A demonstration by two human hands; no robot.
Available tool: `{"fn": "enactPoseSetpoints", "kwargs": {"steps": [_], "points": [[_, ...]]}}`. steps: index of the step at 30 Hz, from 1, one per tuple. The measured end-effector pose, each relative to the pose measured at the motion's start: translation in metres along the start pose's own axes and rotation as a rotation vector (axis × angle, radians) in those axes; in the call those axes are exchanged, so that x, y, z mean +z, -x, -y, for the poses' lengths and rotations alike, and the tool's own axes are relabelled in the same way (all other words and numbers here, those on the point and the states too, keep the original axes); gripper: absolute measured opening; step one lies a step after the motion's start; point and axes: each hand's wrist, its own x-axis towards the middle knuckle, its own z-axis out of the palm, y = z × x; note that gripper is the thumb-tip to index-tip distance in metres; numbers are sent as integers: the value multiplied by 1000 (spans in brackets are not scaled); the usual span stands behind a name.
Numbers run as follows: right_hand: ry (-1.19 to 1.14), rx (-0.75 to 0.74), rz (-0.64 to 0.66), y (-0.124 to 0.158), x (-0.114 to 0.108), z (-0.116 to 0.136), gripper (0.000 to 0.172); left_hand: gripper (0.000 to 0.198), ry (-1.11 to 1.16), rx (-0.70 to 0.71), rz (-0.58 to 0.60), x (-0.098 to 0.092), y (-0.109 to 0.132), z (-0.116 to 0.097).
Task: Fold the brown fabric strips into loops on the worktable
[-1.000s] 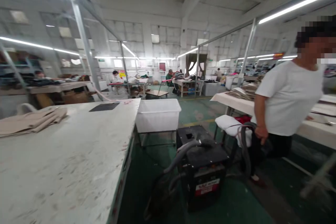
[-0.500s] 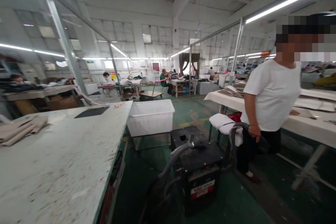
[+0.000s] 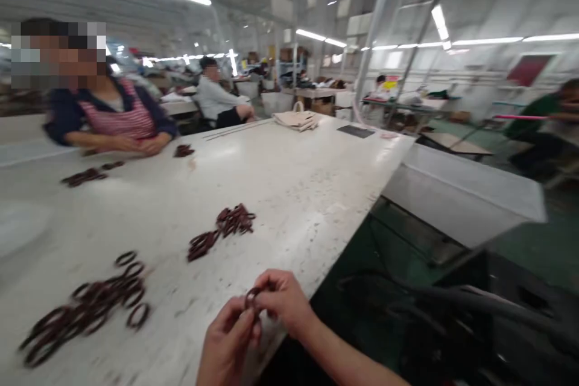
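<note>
Near the table's front edge, my left hand (image 3: 231,333) and my right hand (image 3: 286,303) meet fingertip to fingertip. Between them they pinch a small dark brown ring (image 3: 251,295), partly covered by the fingers. Loose on the tabletop to the left lies a pile of similar brown rings (image 3: 97,307), some overlapping and a few apart. Beyond my hands are a bunched heap of brown rings (image 3: 236,220) and a smaller clump (image 3: 202,245) touching or close to it.
The white worktable (image 3: 289,193) ends at a slanting right edge. Past it stand a white bin (image 3: 465,193) and a dark machine with a hose (image 3: 488,307). Across the table a person in a striped apron (image 3: 118,111) leans beside more rings (image 3: 85,176). Beige bags (image 3: 296,120) lie at the far end.
My view has swung left and down to the table. Both hands and the ring have come into view, while the person in the white shirt has left it.
</note>
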Motion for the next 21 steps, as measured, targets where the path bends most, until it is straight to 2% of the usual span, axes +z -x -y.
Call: {"fn": "enactPoseSetpoints", "kwargs": {"steps": [2,4,7,9,11,13,15,18,21], "points": [[243,-145,-54,-7,12,-1,3,23,47,40,57,-16,-8,2],[493,-330,-97,-12,22,-3,9,21,33,104,19,-27,-19,2],[746,-549,-135,-18,35,-9,13,20,-223,287,-167,-41,-35,0],[828,-647,-157,-22,42,-15,14,19,-488,484,-328,-48,-44,0],[863,-707,-186,-29,47,-22,15,17,-676,682,-436,-53,-52,2],[867,-712,-207,-38,49,-29,16,12,-755,798,-460,-57,-59,6],[850,-661,-211,-49,50,-36,17,14,-802,815,-428,-60,-63,10],[810,-555,-181,-64,54,-47,23,17,-843,756,-381,-65,-67,14],[723,-459,-111,-72,63,-53,25,16,-718,659,-350,-68,-68,13]]}}
